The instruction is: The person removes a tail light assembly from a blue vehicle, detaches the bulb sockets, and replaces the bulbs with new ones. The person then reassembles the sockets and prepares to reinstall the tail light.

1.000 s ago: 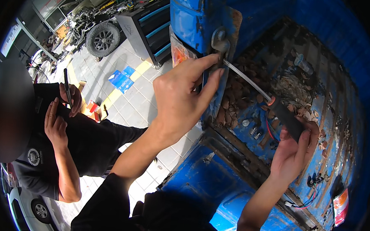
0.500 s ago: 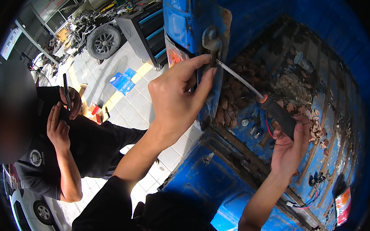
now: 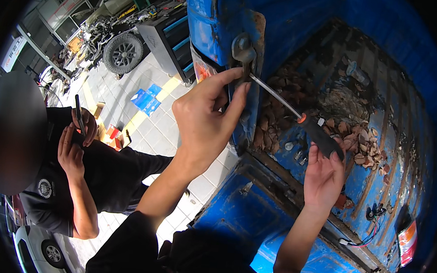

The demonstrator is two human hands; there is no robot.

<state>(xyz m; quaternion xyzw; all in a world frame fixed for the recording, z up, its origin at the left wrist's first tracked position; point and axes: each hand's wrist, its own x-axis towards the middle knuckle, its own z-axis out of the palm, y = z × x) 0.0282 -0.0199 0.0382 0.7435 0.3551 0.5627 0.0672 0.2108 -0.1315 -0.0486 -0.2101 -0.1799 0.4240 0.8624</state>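
Observation:
A screwdriver with a black handle and an orange collar slants across the middle of the view. My right hand holds the end of its handle in the fingertips, palm up. The shaft's tip reaches the thumb and forefinger of my left hand. Those fingers are pinched together just below a rusty metal hook on the corner post of a blue truck bed. What lies between them, if anything, is hidden. A red and clear tail light sits beside my left fingers.
Dry leaves, loose bulbs and a clear bottle-like piece lie on the ribbed bed floor. A wired connector and another tail light are at the right. A person in black stands left, holding a phone. Behind is a tool cabinet.
My right hand has shifted left and its fingers have moved round the handle's end. The left hand keeps its pinch at the post. The whole view has shifted slightly.

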